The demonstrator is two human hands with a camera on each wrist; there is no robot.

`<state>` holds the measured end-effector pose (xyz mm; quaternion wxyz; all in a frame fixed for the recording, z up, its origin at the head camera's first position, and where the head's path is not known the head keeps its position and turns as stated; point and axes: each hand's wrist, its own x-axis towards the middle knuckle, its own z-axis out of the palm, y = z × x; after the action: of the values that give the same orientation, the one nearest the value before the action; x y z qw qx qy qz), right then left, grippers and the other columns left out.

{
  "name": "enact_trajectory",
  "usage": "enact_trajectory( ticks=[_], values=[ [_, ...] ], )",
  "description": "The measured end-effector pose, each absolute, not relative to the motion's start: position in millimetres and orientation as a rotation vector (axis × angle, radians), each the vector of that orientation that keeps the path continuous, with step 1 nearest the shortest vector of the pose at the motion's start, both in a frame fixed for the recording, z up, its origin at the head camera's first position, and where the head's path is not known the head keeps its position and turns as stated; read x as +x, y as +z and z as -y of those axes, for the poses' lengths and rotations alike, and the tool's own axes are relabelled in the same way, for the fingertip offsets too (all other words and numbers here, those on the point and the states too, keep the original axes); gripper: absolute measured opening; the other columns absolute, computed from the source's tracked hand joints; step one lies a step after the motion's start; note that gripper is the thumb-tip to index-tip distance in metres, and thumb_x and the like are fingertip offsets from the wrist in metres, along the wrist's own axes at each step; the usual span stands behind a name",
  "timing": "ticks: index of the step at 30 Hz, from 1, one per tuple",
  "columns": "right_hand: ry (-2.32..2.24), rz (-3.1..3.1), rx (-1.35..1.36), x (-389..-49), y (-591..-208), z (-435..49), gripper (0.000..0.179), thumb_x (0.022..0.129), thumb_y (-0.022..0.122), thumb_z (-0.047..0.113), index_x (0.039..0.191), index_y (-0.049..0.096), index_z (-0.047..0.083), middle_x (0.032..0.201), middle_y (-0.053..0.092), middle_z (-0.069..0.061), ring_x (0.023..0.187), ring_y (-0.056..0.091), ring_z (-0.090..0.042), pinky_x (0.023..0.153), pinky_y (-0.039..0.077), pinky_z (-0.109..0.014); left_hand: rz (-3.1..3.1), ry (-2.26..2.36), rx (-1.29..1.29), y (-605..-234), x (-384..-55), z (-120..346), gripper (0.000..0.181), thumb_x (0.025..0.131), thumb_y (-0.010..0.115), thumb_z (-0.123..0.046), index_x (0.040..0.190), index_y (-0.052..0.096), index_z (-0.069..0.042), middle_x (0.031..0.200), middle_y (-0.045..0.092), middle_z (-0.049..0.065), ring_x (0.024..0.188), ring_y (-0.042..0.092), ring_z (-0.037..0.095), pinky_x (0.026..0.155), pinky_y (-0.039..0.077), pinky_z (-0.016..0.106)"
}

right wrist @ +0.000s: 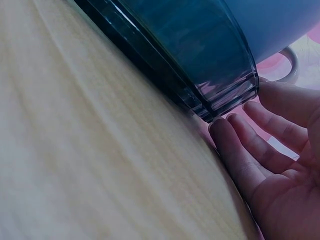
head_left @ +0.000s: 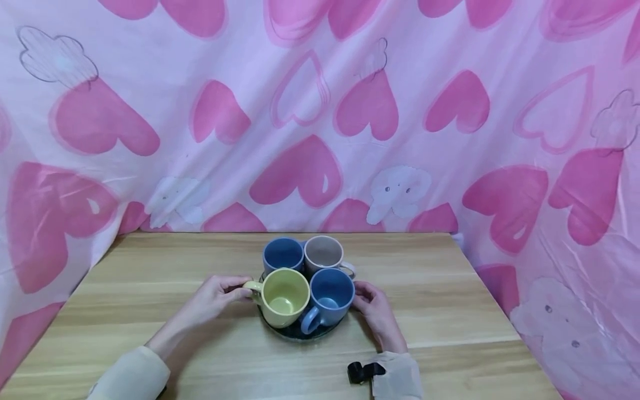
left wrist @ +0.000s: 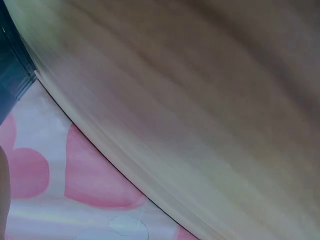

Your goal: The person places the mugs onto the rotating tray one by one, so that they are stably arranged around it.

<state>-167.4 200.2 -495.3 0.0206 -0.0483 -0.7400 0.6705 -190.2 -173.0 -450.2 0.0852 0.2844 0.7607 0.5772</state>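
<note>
A dark round tray (head_left: pixel 301 336) with clear blue-green sides carries a yellow-green mug (head_left: pixel 285 291) at front left and a blue mug (head_left: pixel 332 297) at front right. Behind them stand a darker blue mug (head_left: pixel 283 254) and a grey-beige mug (head_left: pixel 324 253). My left hand (head_left: pixel 220 300) holds the tray's left edge, its fingertips partly hidden by the yellow-green mug's handle. On the other side, my right hand (head_left: pixel 377 311) grips the tray's right edge. The right wrist view shows one digit at the rim and other fingertips (right wrist: pixel 220 130) low at its base.
The tray is over a wooden table (head_left: pixel 430 289). A pink cloth (head_left: pixel 310 111) printed with hearts hangs behind the table and along both sides. A small black device (head_left: pixel 357 372) is strapped at my right sleeve.
</note>
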Motion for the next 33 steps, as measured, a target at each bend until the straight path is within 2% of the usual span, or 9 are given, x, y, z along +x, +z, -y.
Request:
enact_trajectory(
  ticks=[5, 10, 15, 22, 33],
  values=[
    [2.078, 2.303, -0.148, -166, -495, -200, 0.031, 0.089, 0.066, -0.004, 0.119, 0.062, -0.007, 0.107, 0.066, -0.012, 0.097, 0.061, -0.019, 0.081, 0.052, -0.023, -2.277, 1.677, 0.857, -457, -197, 174, 0.029, 0.096, 0.062, -0.011, 0.121, 0.065, 0.005, 0.109, 0.071, 0.011, 0.099, 0.066, 0.013, 0.088, 0.052, 0.026],
    [2.099, 2.287, -0.149, -170, -494, -200, 0.030, 0.089, 0.066, -0.005, 0.118, 0.062, -0.007, 0.105, 0.066, -0.012, 0.096, 0.061, -0.018, 0.080, 0.053, -0.023, -2.315, 1.631, 0.886, -457, -205, 175, 0.033, 0.097, 0.061, -0.013, 0.124, 0.063, 0.006, 0.110, 0.070, 0.007, 0.102, 0.064, 0.010, 0.091, 0.049, 0.023],
    [2.103, 2.262, -0.133, -171, -492, -201, 0.029, 0.087, 0.067, -0.008, 0.116, 0.062, -0.010, 0.101, 0.066, -0.012, 0.092, 0.062, -0.016, 0.079, 0.053, -0.022, -2.264, 1.654, 0.873, -458, -208, 173, 0.034, 0.098, 0.059, -0.012, 0.125, 0.060, 0.009, 0.111, 0.069, 0.012, 0.100, 0.065, 0.010, 0.089, 0.051, 0.024],
    [2.110, 2.248, -0.151, -172, -493, -205, 0.030, 0.086, 0.067, -0.008, 0.116, 0.062, -0.010, 0.101, 0.067, -0.012, 0.093, 0.062, -0.017, 0.080, 0.053, -0.023, -2.175, 1.657, 0.860, -461, -215, 164, 0.035, 0.100, 0.056, -0.014, 0.129, 0.059, 0.006, 0.116, 0.067, 0.013, 0.102, 0.065, 0.013, 0.091, 0.052, 0.027],
    [2.111, 2.266, -0.152, -172, -491, -209, 0.030, 0.087, 0.069, -0.005, 0.116, 0.064, -0.007, 0.103, 0.067, -0.012, 0.095, 0.063, -0.018, 0.081, 0.053, -0.023, -2.152, 1.651, 0.827, -457, -216, 160, 0.044, 0.102, 0.054, -0.015, 0.135, 0.049, 0.012, 0.120, 0.064, 0.021, 0.099, 0.067, 0.015, 0.090, 0.053, 0.033]
  ],
)
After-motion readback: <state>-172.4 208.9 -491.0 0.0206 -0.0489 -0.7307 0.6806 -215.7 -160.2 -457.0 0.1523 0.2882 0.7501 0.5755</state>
